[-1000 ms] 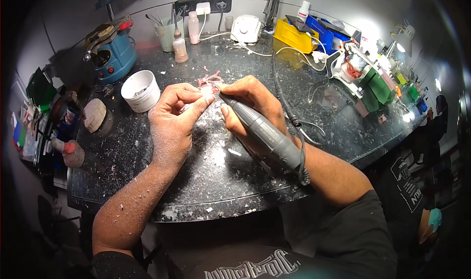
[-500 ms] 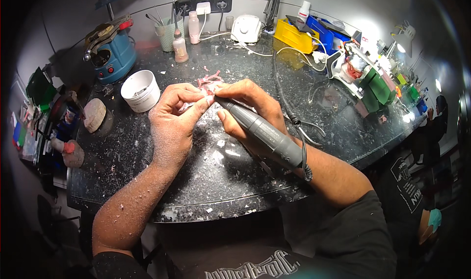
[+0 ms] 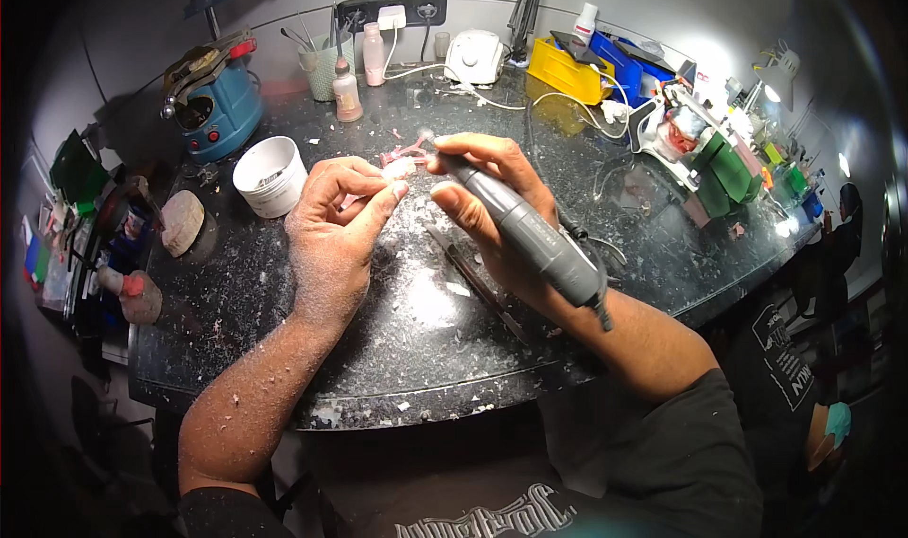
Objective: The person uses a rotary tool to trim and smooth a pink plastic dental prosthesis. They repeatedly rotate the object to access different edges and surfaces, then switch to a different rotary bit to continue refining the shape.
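My left hand [image 3: 333, 218], dusted with pale powder, pinches a small pink-and-white dental piece [image 3: 401, 167] between thumb and fingers. Its exact shape is partly covered by the fingertips. A dark grey rotary handpiece [image 3: 532, 233] lies in my right hand [image 3: 499, 164], gripped like a pen and slanting up to the left. The blurred tip of the handpiece stands just beyond and to the right of the piece, apart from it. Thin pink branching scraps [image 3: 409, 150] lie on the worktop behind my fingertips.
Shavings and powder cover the black worktop [image 3: 378, 368]. A slim tool [image 3: 478, 287] lies below my right hand. Left stand a white tub [image 3: 270, 183], a plaster block [image 3: 183, 224] and a blue machine [image 3: 222, 112]. Behind are a dropper bottle [image 3: 347, 98], a white control box [image 3: 476, 57] and a yellow bin [image 3: 567, 70].
My right hand has lifted the handpiece off the dental piece, up and to the right. The slim tool on the worktop now shows beneath it. My left hand has barely moved.
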The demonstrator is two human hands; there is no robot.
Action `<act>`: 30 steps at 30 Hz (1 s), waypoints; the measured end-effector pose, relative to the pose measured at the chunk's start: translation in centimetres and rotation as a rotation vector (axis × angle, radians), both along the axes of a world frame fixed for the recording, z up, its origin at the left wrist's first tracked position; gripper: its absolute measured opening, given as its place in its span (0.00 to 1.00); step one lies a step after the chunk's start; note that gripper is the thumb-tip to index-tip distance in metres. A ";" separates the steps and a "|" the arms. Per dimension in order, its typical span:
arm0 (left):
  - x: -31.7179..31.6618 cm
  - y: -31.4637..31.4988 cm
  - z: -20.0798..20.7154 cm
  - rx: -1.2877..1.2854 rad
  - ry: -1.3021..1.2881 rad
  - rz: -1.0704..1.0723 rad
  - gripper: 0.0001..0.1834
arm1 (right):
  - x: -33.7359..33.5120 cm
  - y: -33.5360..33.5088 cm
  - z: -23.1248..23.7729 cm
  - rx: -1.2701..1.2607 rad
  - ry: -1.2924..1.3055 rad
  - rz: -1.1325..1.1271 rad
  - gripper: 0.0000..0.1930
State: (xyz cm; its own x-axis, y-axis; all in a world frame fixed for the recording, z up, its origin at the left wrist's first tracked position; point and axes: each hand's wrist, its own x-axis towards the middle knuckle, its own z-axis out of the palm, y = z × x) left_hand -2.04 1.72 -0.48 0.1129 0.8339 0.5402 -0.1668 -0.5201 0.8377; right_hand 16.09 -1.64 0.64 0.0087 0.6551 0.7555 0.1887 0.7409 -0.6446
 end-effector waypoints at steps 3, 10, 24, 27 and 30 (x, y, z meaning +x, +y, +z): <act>0.4 -0.6 0.2 0.050 0.020 -0.027 0.08 | 0.2 0.0 -0.2 -0.020 -0.075 -0.005 0.20; 0.5 -1.1 0.4 0.154 0.124 -0.104 0.08 | 0.2 0.0 0.1 -0.043 -0.052 -0.003 0.18; 0.2 0.2 0.3 -0.281 -0.168 -0.282 0.17 | 0.8 0.9 -0.7 -0.005 -0.105 0.023 0.18; -0.1 0.6 0.3 -0.360 -0.170 -0.351 0.17 | 0.8 0.7 -0.4 0.007 -0.160 0.020 0.19; -0.2 0.5 0.6 -0.392 -0.203 -0.361 0.18 | 0.7 0.5 -0.1 0.025 -0.212 -0.013 0.18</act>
